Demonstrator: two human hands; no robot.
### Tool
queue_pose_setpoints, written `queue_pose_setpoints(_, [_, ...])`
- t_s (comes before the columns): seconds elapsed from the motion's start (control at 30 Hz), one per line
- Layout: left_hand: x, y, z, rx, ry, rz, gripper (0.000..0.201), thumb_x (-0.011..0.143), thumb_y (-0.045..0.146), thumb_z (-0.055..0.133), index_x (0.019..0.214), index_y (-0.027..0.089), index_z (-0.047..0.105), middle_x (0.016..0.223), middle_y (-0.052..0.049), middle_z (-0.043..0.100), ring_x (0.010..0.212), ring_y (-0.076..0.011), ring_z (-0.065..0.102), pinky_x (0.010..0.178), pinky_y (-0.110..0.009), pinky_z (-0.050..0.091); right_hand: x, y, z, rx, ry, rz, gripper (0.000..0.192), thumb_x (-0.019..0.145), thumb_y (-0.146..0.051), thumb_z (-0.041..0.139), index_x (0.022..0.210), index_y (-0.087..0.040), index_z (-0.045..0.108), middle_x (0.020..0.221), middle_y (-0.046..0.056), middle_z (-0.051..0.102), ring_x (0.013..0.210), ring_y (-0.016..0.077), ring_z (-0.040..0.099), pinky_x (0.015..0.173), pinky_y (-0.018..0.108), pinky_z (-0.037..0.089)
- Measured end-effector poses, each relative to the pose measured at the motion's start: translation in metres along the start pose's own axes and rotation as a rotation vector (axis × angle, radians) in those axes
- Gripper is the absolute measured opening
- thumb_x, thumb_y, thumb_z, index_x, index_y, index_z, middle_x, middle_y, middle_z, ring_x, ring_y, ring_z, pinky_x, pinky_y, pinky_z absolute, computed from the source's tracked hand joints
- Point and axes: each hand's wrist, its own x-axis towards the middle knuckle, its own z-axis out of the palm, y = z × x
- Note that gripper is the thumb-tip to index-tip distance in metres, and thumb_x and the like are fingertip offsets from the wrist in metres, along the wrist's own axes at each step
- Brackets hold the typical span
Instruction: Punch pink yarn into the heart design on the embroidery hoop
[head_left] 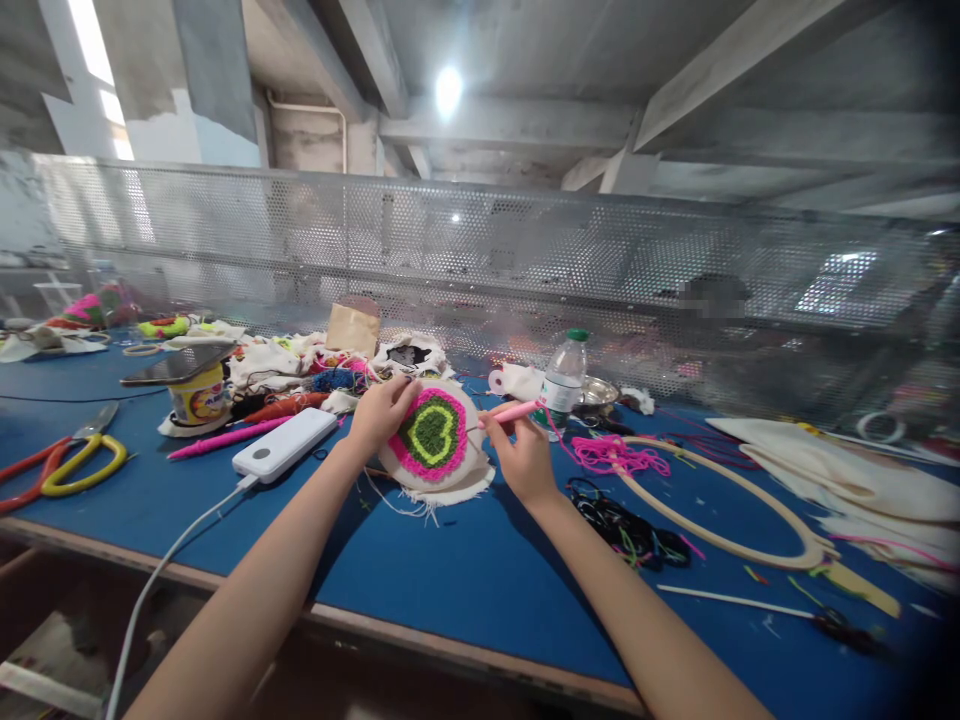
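Note:
My left hand [380,412] grips the upper left edge of a hooped piece of punch needle embroidery [433,437], holding it tilted up above the table. Its looped yarn forms a green heart with a light yellow-green outline, ringed in bright pink, on white cloth. In my right hand [519,450] is a pink punch needle [517,412], closed in the fingers, its thin tip pointing left at the right side of the cloth. Pink yarn [619,453] trails from the tool's back end to a loose heap on the table.
A white power bank [285,447] with a cable lies left, near scissors [86,460] and a phone [180,364] on a yellow tub. Rightward are a water bottle [564,380], dark yarn [626,525], a large wooden hoop [720,548] and white cloth [862,465]. A perforated metal screen [480,270] stands behind.

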Motion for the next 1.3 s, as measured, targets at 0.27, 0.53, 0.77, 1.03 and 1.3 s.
queue_pose_setpoints(0.27, [0.000,0.001,0.000,0.029,-0.016,0.000,0.036,0.082,0.044,0.031,0.059,0.019,0.041,0.051,0.002,0.042,0.051,-0.0120,0.043,0.052,-0.023,0.026,0.000,-0.004,-0.001,-0.015,-0.001,-0.021,0.020,0.083,-0.035,0.042,0.074,-0.020,0.050,0.074,0.004,0.059,0.063,0.0143,0.055,0.062,0.028,0.043])
queue_pose_setpoints(0.53, [0.000,0.001,-0.001,0.017,-0.015,0.045,0.034,0.083,0.041,0.031,0.059,0.019,0.041,0.050,0.002,0.041,0.050,-0.0111,0.042,0.052,-0.022,0.027,-0.001,-0.001,-0.001,0.013,-0.007,0.004,0.019,0.082,-0.035,0.043,0.074,-0.020,0.051,0.076,0.004,0.059,0.060,0.0141,0.054,0.060,0.027,0.043])
queue_pose_setpoints(0.77, [-0.001,-0.002,0.000,-0.035,0.001,0.095,0.031,0.083,0.040,0.032,0.061,0.019,0.039,0.048,0.004,0.037,0.048,-0.0103,0.040,0.051,-0.022,0.026,-0.003,0.011,0.011,-0.089,-0.247,-0.158,0.022,0.082,-0.035,0.044,0.066,-0.020,0.051,0.069,0.002,0.055,0.066,0.0146,0.051,0.062,0.026,0.040])
queue_pose_setpoints(1.03, [-0.001,-0.001,0.001,0.000,-0.012,0.056,0.031,0.083,0.041,0.032,0.063,0.019,0.043,0.053,0.002,0.045,0.053,-0.0116,0.045,0.053,-0.022,0.028,0.000,0.002,0.012,0.137,-0.009,0.184,0.026,0.075,-0.042,0.051,0.064,-0.019,0.048,0.056,-0.002,0.052,0.049,0.0118,0.048,0.050,0.023,0.039])
queue_pose_setpoints(1.3, [-0.001,0.002,-0.001,0.010,-0.032,0.016,0.032,0.082,0.042,0.032,0.066,0.019,0.048,0.055,0.001,0.048,0.054,-0.0126,0.045,0.054,-0.022,0.029,-0.002,0.000,0.008,0.238,-0.022,0.270,0.026,0.077,-0.042,0.048,0.062,-0.022,0.040,0.041,-0.008,0.043,0.033,0.0101,0.042,0.037,0.022,0.033])
